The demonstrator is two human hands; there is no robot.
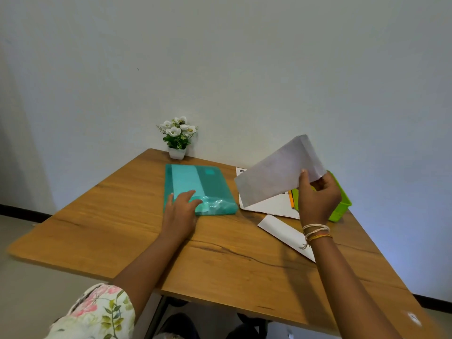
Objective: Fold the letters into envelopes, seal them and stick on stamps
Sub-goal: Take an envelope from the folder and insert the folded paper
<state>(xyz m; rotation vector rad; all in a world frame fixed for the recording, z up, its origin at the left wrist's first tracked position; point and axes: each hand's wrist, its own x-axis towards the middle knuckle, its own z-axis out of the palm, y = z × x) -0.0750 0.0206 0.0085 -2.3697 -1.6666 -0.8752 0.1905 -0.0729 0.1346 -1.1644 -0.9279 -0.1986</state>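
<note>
My right hand (318,196) holds a long white envelope (278,173) in the air above the table's right side, gripping it at its near right edge. My left hand (179,207) lies flat, fingers apart, on the near end of a teal plastic folder (210,184) at the table's middle. Crumpled clear plastic (215,204) lies on the folder beside my fingers. Another white envelope (283,232) rests on the table under my right wrist. White sheets of paper (269,206) lie behind it, partly hidden by the raised envelope.
A green plastic tray (341,209) stands at the right edge of the wooden table (122,221), with orange pencils (291,198) beside it. A small white pot of white flowers (178,140) stands at the back against the wall.
</note>
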